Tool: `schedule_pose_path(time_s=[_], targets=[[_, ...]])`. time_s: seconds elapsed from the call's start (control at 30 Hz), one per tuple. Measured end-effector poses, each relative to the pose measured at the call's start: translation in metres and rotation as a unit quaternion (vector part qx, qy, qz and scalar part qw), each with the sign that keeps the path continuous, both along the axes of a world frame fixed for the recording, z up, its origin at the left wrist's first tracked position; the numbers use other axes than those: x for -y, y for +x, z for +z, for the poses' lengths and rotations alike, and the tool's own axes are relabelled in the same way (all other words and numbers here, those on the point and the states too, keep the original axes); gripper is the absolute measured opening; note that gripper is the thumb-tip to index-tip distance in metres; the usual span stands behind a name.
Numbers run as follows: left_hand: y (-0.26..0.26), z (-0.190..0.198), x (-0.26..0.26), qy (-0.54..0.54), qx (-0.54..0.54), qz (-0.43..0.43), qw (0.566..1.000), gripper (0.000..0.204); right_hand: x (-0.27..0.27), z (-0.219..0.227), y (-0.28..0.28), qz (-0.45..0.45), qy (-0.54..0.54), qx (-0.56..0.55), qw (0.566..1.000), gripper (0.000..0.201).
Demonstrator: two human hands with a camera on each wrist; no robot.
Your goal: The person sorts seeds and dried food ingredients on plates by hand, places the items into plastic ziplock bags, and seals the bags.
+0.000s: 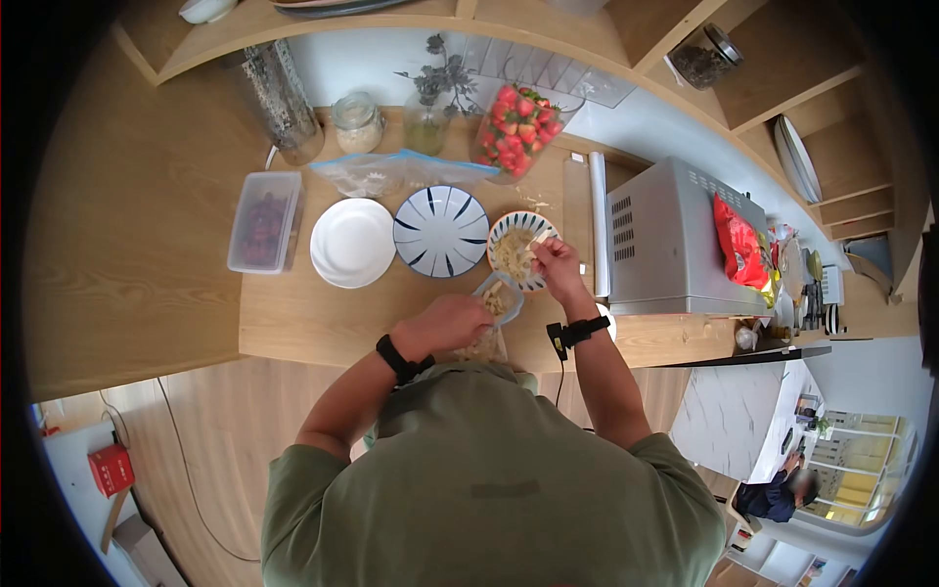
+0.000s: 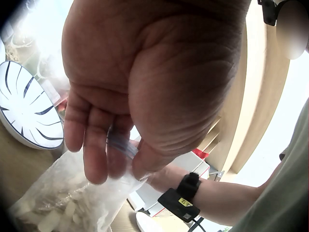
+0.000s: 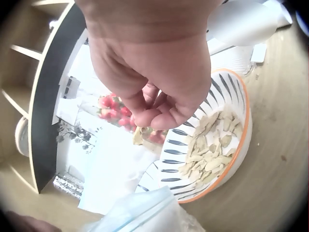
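A clear zip bag with pale dried slices inside hangs from my left hand, whose thumb and fingers pinch its rim. In the head view my left hand is at the bag's mouth, near the counter's front edge. My right hand pinches a small pale piece between thumb and fingertips. It is over the side of a striped bowl with an orange rim, which holds more pale slices. The head view has my right hand at the right side of that bowl.
Left of the bowl stand a blue-rimmed striped plate, a white plate and a lidded box. Behind are a flat zip bag, a jar and a strawberry container. A grey appliance stands right.
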State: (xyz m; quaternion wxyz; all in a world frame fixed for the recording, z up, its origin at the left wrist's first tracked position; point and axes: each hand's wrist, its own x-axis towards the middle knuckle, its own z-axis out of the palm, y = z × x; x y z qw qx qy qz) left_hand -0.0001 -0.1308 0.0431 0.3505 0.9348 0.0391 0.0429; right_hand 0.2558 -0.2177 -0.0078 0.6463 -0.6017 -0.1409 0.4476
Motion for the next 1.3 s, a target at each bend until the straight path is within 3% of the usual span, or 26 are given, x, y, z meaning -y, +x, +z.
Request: schedule_pose_path(time_s=[0.03,0.1,0.13,0.23,0.47,0.53,0.67,0.73,0.83,0.87,0.93,0.97,1.03,1.07,1.13,1.3], targets=[[0.000,0.002,0.000,-0.002,-0.001,0.001,1.000,0.009,0.002,0.006,-0.008,0.001,-0.002,-0.001,1.000,0.012],[-0.001,0.006,-0.001,-0.004,-0.010,0.005,1.000,0.009,0.010,0.014,-0.024,0.155,0.014,0.087,0.984,0.011],[-0.002,0.006,-0.001,-0.006,-0.012,0.005,1.000,0.009,0.013,0.017,-0.033,0.155,0.012,0.085,0.984,0.011],[-0.001,0.005,-0.001,-0.029,0.007,0.012,0.999,0.010,0.019,0.017,-0.051,0.274,-0.042,0.214,0.937,0.012],[-0.001,0.003,-0.002,0.006,0.004,-0.001,1.000,0.008,0.022,0.028,-0.058,0.233,-0.012,0.206,0.951,0.012],[-0.001,0.005,-0.002,0.008,0.002,-0.002,1.000,0.008,0.023,0.030,-0.055,0.260,-0.048,0.249,0.932,0.008],[-0.001,0.002,-0.001,0.017,0.017,0.000,1.000,0.008,0.024,0.039,-0.057,0.302,-0.019,0.330,0.894,0.005],[-0.001,0.001,-0.001,0.017,0.023,0.003,1.000,0.008,0.022,0.051,-0.057,0.357,0.017,0.429,0.830,0.014],[-0.001,-0.001,-0.001,0.021,0.019,-0.002,1.000,0.009,0.020,0.063,-0.060,0.393,-0.001,0.407,0.824,0.022],[-0.001,-0.002,-0.001,0.022,0.016,-0.002,1.000,0.009,0.019,0.061,-0.059,0.393,-0.001,0.408,0.824,0.022],[-0.002,-0.001,-0.001,0.023,0.013,-0.002,1.000,0.009,0.014,0.053,-0.051,0.338,-0.029,0.340,0.877,0.019],[-0.002,0.000,-0.001,0.020,0.014,-0.001,1.000,0.008,0.009,0.046,-0.044,0.338,-0.027,0.341,0.877,0.019],[-0.002,0.003,-0.001,0.016,0.016,0.001,1.000,0.008,-0.003,0.024,-0.027,0.246,-0.128,0.529,0.802,0.021],[-0.002,0.005,0.000,0.015,0.013,-0.002,1.000,0.008,-0.005,0.011,-0.023,0.244,-0.129,0.530,0.802,0.021],[-0.001,0.005,0.000,0.016,0.012,-0.004,1.000,0.008,-0.009,-0.017,-0.017,0.160,-0.198,0.620,0.742,0.025],[-0.003,-0.003,0.000,-0.012,0.040,0.006,0.999,0.008,-0.021,-0.062,0.000,0.184,-0.187,0.625,0.735,0.026]])
